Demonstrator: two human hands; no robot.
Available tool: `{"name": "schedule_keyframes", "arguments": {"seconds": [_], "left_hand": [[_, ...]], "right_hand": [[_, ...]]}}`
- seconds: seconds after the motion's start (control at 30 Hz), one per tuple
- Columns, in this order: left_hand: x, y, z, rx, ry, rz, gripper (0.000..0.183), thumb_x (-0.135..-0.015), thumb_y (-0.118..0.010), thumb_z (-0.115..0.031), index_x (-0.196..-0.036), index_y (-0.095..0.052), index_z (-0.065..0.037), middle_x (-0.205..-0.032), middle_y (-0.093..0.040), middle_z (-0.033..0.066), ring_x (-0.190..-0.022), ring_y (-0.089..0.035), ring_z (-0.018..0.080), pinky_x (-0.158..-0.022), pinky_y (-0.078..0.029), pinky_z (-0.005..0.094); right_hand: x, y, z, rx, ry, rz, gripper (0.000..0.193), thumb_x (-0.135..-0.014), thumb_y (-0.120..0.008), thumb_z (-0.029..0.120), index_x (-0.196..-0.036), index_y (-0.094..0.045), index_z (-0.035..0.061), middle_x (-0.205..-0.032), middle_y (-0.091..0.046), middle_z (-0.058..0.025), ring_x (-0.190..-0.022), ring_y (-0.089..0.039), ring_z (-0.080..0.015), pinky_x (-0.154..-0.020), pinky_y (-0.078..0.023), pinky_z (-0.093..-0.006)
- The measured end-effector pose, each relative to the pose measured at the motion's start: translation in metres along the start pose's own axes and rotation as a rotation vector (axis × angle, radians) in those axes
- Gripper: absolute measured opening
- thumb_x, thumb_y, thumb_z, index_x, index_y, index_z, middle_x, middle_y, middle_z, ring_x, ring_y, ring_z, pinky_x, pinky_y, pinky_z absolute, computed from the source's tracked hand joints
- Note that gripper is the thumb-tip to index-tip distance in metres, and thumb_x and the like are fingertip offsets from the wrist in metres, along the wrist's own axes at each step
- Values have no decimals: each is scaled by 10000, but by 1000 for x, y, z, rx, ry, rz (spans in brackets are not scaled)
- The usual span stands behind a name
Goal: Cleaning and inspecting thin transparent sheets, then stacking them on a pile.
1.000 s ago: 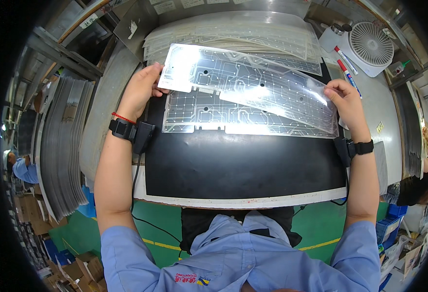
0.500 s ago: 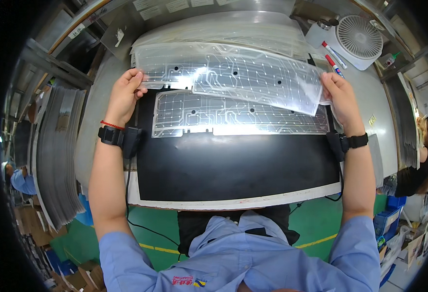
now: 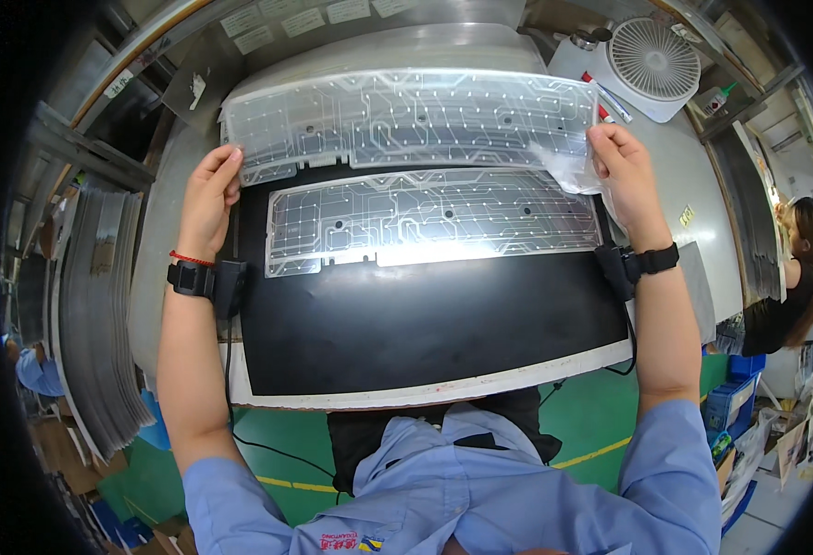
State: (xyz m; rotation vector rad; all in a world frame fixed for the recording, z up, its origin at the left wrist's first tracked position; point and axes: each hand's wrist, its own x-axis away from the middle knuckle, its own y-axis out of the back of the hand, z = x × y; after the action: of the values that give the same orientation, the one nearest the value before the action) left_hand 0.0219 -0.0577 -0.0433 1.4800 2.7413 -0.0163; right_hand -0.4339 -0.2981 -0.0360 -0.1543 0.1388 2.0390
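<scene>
Pinched at its left end by my left hand (image 3: 210,202) is a long clear plastic sheet printed with silvery circuit lines (image 3: 397,116), a keyboard membrane by its look. My right hand (image 3: 630,180) grips the same sheet's right end, where a crumpled bit of thin clear film (image 3: 568,172) hangs by the fingers. The sheet is held up between both hands, roughly level. Below it a second circuit sheet (image 3: 406,215) lies flat on a black mat (image 3: 434,324). Both sheets carry a few dark dots and have a notched lower edge.
Behind the held sheet rises a stack of clear sheets (image 3: 425,51). A white fan (image 3: 654,57) stands at the back right, with markers (image 3: 614,102) beside it. Stacked grey sheets (image 3: 101,305) stand at the left. Another person (image 3: 795,264) is at the far right.
The held sheet has levelled out, its right end rising away from the sheet on the mat. Both hands still hold its ends. The whole view has shifted slightly.
</scene>
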Motion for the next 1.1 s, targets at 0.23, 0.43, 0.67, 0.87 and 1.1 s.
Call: {"name": "schedule_keyframes", "arguments": {"seconds": [0.23,0.43,0.67,0.87,1.1], "left_hand": [[2,0,-4,53,-40,-15,178,-982,-571,-183,-1079,-630,-45,-676,-446,-76,-549,-348,22,-504,-275,184],[3,-7,-6,-44,-16,-25,181,-990,-561,-196,-1076,-603,-43,-769,-548,-49,-585,-429,18,-517,-327,161],[-4,6,6,-8,-49,24,153,-1000,-542,-171,-1088,-572,-50,-901,-642,12,-621,-532,34,-545,-418,152],[-6,11,11,46,-61,9,145,-1007,-531,-169,-1094,-566,-59,-914,-613,-5,-648,-550,29,-567,-444,148],[-5,8,9,49,-73,1,153,-1009,-529,-172,-1101,-564,-55,-926,-606,-2,-650,-551,29,-568,-444,143]], "right_hand": [[2,0,8,-35,13,-20,154,-961,-613,180,-897,-656,47,-635,-476,85,-557,-382,-17,-529,-293,-191],[0,1,2,21,60,-3,150,-956,-612,176,-893,-648,45,-713,-543,55,-605,-448,-29,-566,-361,-196],[-1,1,1,-30,-65,48,151,-962,-596,180,-1003,-636,40,-778,-613,21,-678,-553,-54,-609,-447,-207],[2,-4,8,-51,-125,90,259,-943,-583,115,-1182,-546,22,-868,-638,-13,-740,-620,-92,-646,-500,-219],[3,-3,6,-29,-128,118,246,-897,-618,40,-1127,-533,18,-893,-635,-32,-761,-637,-105,-651,-511,-220]]}}
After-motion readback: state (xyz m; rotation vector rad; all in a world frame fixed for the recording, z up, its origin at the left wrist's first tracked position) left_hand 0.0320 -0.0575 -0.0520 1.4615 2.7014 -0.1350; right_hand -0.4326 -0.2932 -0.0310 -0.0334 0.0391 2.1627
